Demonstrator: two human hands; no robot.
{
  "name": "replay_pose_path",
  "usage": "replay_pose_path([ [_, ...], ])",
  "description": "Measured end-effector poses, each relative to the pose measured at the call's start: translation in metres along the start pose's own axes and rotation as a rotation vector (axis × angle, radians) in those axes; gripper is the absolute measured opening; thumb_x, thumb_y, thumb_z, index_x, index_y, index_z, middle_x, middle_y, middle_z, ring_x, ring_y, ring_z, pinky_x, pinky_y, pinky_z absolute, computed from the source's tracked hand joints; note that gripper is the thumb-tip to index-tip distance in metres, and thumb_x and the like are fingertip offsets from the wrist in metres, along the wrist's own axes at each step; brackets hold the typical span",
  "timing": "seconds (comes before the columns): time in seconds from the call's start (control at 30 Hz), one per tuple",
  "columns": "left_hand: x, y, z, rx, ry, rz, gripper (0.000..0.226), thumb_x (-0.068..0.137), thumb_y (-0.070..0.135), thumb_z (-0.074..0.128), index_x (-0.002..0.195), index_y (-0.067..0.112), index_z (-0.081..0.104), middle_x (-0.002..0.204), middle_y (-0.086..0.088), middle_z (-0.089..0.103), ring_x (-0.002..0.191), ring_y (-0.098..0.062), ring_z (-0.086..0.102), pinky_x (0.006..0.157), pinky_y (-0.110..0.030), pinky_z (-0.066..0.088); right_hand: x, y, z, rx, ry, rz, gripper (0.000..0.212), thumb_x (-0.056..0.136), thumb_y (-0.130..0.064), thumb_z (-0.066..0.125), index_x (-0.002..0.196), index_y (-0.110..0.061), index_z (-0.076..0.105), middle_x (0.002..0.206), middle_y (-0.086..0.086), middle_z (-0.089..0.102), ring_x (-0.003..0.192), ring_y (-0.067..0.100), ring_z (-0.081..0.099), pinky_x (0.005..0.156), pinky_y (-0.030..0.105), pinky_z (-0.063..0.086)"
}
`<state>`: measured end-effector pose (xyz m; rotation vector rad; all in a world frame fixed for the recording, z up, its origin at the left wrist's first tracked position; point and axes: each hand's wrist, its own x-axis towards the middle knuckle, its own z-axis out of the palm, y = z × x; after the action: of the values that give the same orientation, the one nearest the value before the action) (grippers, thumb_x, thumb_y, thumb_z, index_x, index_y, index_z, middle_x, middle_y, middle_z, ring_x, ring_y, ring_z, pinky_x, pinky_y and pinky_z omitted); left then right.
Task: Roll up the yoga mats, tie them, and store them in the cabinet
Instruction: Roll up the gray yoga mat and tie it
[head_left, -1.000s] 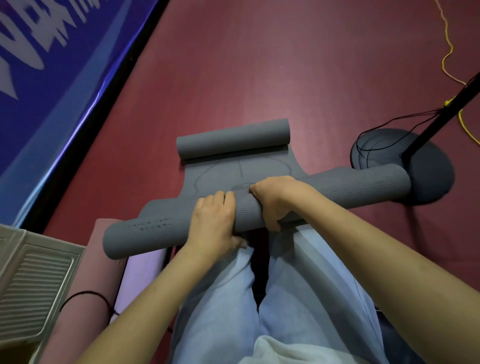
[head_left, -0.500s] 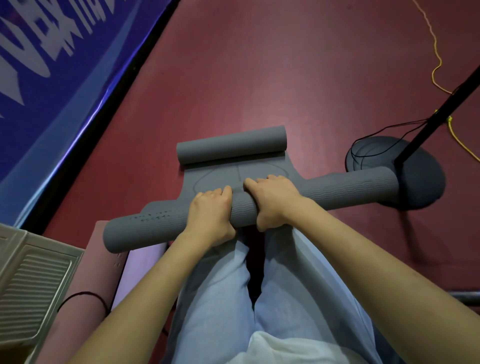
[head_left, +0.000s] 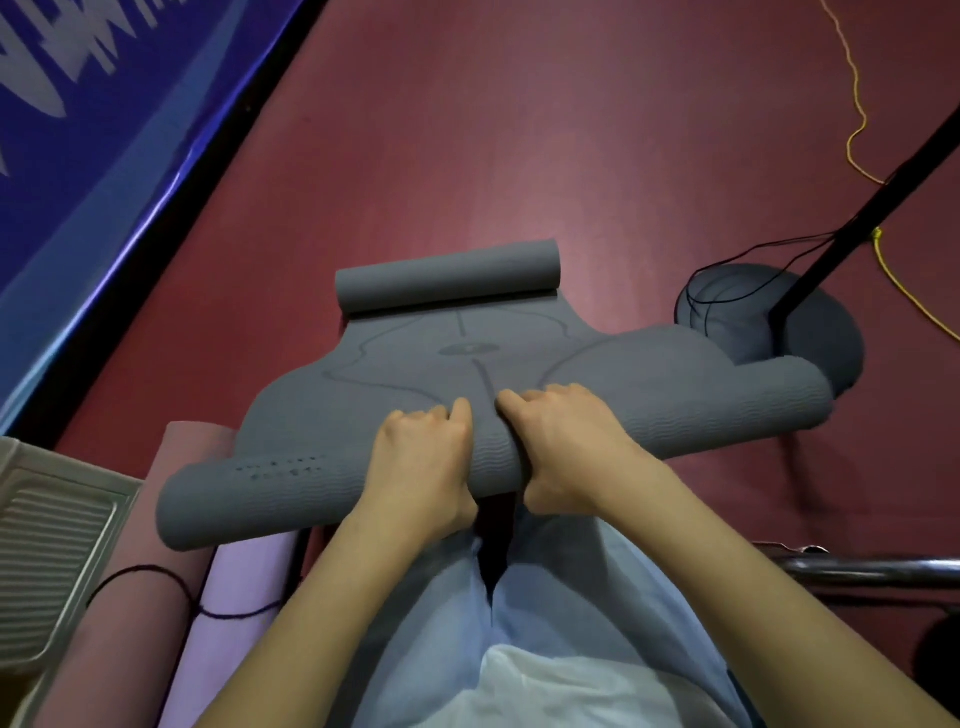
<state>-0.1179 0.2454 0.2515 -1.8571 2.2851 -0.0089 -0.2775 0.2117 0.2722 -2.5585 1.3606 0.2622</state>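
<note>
The grey yoga mat lay on the red floor in front of the knees, its near end rolled and its far end curled. Rolling well called for even forward pressure and square edges. The left hand and right hand sat side by side at mid-roll, fingers curled over the roll, grasping it.

Our two hands on the near roll of the mat

Our left hand and right hand sit side by side on the yoga mat; its far end curls ahead, two rolled mats lie left, a stand base right.
</note>
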Motion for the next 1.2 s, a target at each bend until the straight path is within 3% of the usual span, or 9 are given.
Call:
replay_pose_path([
  [0.17,-0.04,0.022,-0.004,-0.017,-0.064,0.028,0.05,0.077,0.036,0.067,0.116,0.023,0.039,0.112,-0.001,0.06,0.102,-0.025,0.061,0.077,-0.035,0.028,-0.047,-0.012,0.014,0.023,-0.037,0.003,0.054,0.06,-0.027,0.069,0.105,-0.023,0.039,0.103,0.001,0.058,0.094,0.028,0.056,0.079,0.037,0.037],
  [0.3,-0.051,0.027,-0.003,-0.012,-0.078,0.042,0.049,0.078,0.034,0.067,0.116,0.023,0.037,0.113,-0.001,0.059,0.103,-0.024,0.06,0.079,-0.036,0.026,-0.066,-0.016,0.04,0.054,0.155,0.031,0.06,0.04,-0.026,0.063,0.099,-0.019,0.056,0.088,0.001,0.057,0.079,0.028,0.056,0.079,0.039,0.048],
  [0.47,-0.03,0.016,-0.01,-0.04,-0.131,0.063,0.057,0.069,0.047,0.074,0.096,0.021,0.03,0.098,0.001,0.063,0.09,-0.025,0.064,0.067,-0.032,0.031,-0.06,-0.017,0.047,0.026,0.233,0.066,0.073,0.052,-0.024,0.066,0.123,-0.011,0.057,0.111,0.007,0.06,0.1,0.033,0.056,0.102,0.045,0.042],
  [0.67,0.004,-0.006,-0.023,-0.19,-0.393,0.094,0.063,0.047,0.055,0.085,0.092,0.025,0.053,0.084,0.004,0.061,0.071,-0.021,0.056,0.061,-0.033,0.044,-0.048,-0.02,0.047,-0.048,0.192,0.103,0.088,0.049,-0.022,0.078,0.132,-0.007,0.053,0.121,0.011,0.057,0.111,0.036,0.054,0.112,0.049,0.034],
  [0.83,0.014,-0.013,-0.021,-0.265,-0.458,0.108,0.057,0.045,0.052,0.086,0.086,0.027,0.055,0.079,0.006,0.062,0.069,-0.016,0.059,0.058,-0.032,0.049,-0.045,-0.02,0.046,-0.075,0.165,0.114,0.089,0.051,-0.023,0.079,0.134,-0.007,0.051,0.123,0.011,0.055,0.115,0.036,0.053,0.114,0.05,0.033],
  [1.07,0.013,-0.014,-0.013,-0.266,-0.434,0.07,0.06,0.047,0.052,0.084,0.09,0.027,0.05,0.08,0.007,0.059,0.069,-0.016,0.057,0.062,-0.036,0.052,-0.032,-0.02,0.044,-0.082,0.123,0.126,0.088,0.044,-0.022,0.083,0.127,-0.01,0.054,0.111,0.01,0.056,0.103,0.035,0.054,0.107,0.047,0.036],
  [1.2,0.014,-0.015,-0.006,-0.222,-0.378,0.066,0.068,0.048,0.06,0.08,0.097,0.026,0.047,0.091,0.006,0.055,0.086,-0.018,0.05,0.078,-0.036,0.045,-0.022,-0.017,0.036,-0.123,0.025,0.088,0.092,0.049,-0.029,0.083,0.132,-0.012,0.048,0.114,0.009,0.052,0.104,0.033,0.051,0.104,0.043,0.037],
])
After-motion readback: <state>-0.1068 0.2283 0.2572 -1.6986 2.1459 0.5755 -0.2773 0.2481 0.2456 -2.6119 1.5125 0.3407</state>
